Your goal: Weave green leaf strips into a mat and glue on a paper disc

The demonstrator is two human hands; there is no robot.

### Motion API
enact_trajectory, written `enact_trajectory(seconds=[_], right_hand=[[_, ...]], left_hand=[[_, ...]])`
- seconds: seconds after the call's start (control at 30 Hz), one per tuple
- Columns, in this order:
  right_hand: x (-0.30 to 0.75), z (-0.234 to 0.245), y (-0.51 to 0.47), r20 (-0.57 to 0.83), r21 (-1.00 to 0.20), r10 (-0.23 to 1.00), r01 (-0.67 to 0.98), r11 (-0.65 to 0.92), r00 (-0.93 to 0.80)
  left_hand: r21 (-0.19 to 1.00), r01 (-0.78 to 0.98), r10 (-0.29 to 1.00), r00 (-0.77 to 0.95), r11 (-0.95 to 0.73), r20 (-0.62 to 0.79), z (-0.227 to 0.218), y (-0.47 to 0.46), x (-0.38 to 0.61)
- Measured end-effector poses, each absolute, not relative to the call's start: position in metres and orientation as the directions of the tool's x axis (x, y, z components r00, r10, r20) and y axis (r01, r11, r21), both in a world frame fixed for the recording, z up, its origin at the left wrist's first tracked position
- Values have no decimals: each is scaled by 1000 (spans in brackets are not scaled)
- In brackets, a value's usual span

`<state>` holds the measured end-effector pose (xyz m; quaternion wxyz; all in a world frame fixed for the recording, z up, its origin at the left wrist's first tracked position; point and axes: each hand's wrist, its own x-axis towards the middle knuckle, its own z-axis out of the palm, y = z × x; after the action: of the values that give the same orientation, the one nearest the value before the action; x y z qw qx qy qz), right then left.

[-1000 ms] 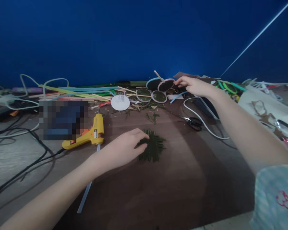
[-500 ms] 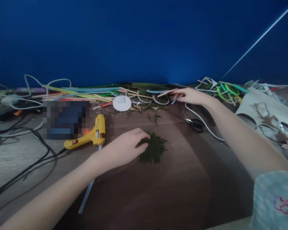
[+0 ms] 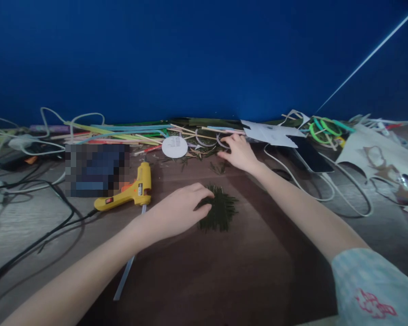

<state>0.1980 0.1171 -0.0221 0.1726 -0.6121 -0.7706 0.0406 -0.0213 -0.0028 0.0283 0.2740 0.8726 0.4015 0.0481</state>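
A dark green piece with a fringed edge [image 3: 222,210] lies flat on the brown work surface. My left hand [image 3: 178,210] rests at its left side, thumb and forefinger apart over the edge; whether they press on it I cannot tell. Farther back, my right hand [image 3: 240,153] reaches over a heap of green clippings and thin strips. Its fingers are spread and nothing shows between them. Just beyond those fingertips is a pale purple loop [image 3: 221,139]. Loose green clippings [image 3: 217,168] lie between the two hands.
A yellow glue gun [image 3: 141,190] with a clear glue stick lies left of my left hand, beside a blurred dark object [image 3: 98,170]. Pipe cleaners [image 3: 132,129], a round white label [image 3: 174,146], white paper [image 3: 270,132] and a phone [image 3: 314,156] line the back. Cables run on both sides.
My right hand has moved left and nearer, and its fingers have spread; the thin strip it held is gone from it. White paper and the phone now show behind. My left hand stays put.
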Motion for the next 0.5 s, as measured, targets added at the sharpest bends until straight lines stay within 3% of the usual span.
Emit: enact_trajectory(seconds=[0.1, 0.27, 0.4, 0.5], right_hand=[[211, -25, 130, 298, -371, 945, 896, 244, -134], [214, -15, 129, 232, -512, 967, 833, 211, -102], [197, -15, 116, 221, -375, 880, 796, 475, -421], [183, -22, 113, 207, -185, 861, 846, 501, -464]], left_hand=[[524, 674, 731, 669, -521, -134, 29, -3, -22], [523, 672, 730, 671, -524, -132, 29, -3, -22], [522, 665, 721, 681, -533, -130, 28, -3, -22], [525, 668, 721, 679, -528, -139, 29, -4, -22]])
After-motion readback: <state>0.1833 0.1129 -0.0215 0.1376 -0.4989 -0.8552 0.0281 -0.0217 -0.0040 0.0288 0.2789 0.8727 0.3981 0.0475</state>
